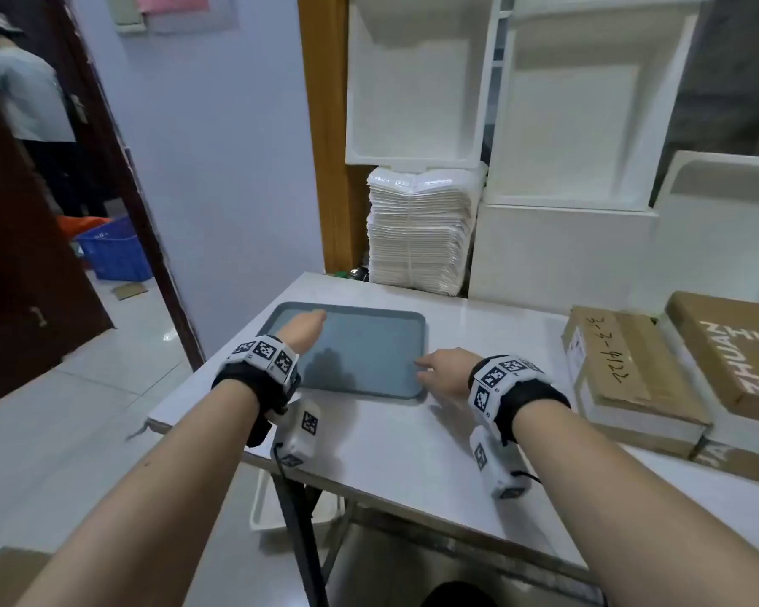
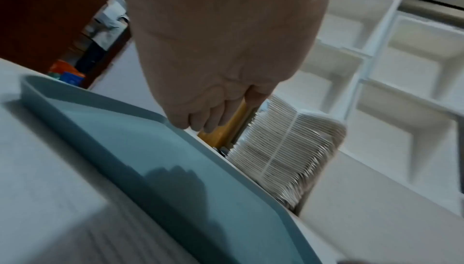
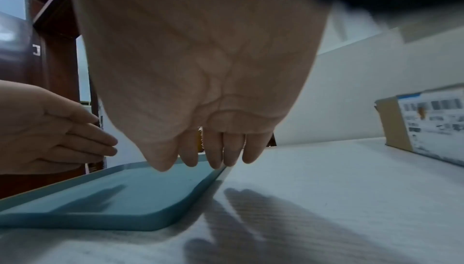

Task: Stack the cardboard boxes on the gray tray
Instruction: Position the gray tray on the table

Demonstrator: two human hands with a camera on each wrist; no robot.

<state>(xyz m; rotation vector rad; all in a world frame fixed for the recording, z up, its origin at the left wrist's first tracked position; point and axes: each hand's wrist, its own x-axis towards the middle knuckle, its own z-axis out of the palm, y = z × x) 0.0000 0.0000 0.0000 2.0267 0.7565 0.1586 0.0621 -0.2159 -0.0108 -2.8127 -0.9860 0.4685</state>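
The empty gray tray (image 1: 369,343) lies flat on the white table (image 1: 413,444). My left hand (image 1: 307,328) hangs over its left part with fingers straight and holds nothing; the right wrist view shows the left hand (image 3: 62,133) flat and open. My right hand (image 1: 439,370) is at the tray's near right corner, fingers straight, tips at the rim; contact is unclear. The fingertips (image 3: 216,161) sit just above the tray (image 3: 113,198). Two flat cardboard boxes (image 1: 623,370) (image 1: 732,357) lie side by side at the table's right, one box (image 3: 426,125) showing a label.
A tall stack of white sheets (image 1: 417,230) and white foam boxes (image 1: 413,81) (image 1: 561,251) stand behind the table. The table's left edge (image 1: 180,400) borders an open doorway with a person (image 1: 23,94) and a blue crate (image 1: 115,251) beyond.
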